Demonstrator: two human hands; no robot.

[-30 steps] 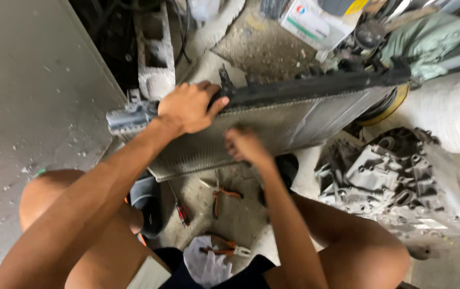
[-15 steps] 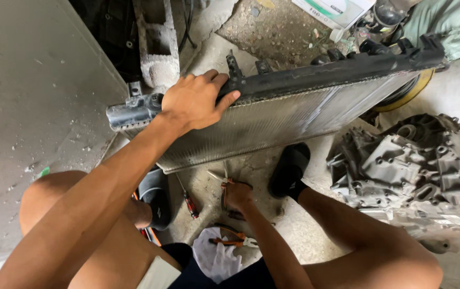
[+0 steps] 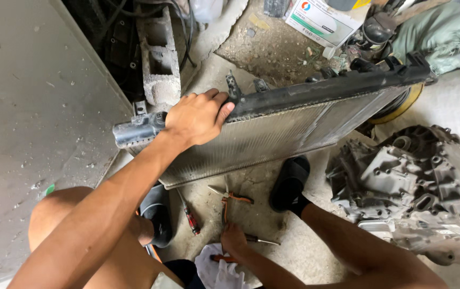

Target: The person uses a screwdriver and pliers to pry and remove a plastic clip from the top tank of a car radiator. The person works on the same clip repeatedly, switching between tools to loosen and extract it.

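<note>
A: Where is there room on the floor (image 3: 273,48)?

B: Only a narrow strip under the upright radiator (image 3: 294,126), and pliers (image 3: 229,199), a screwdriver (image 3: 189,215) and a black sandal (image 3: 290,183) crowd it.

A: And to the sides?

B: A metal casting (image 3: 412,182) blocks the right, a grey panel (image 3: 32,118) the left, a concrete block (image 3: 159,59) stands behind

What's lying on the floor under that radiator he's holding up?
Below the radiator, held by the left hand, lie pliers and a red screwdriver. The right hand reaches there. Whatever lies directly behind the radiator is covered.
</note>
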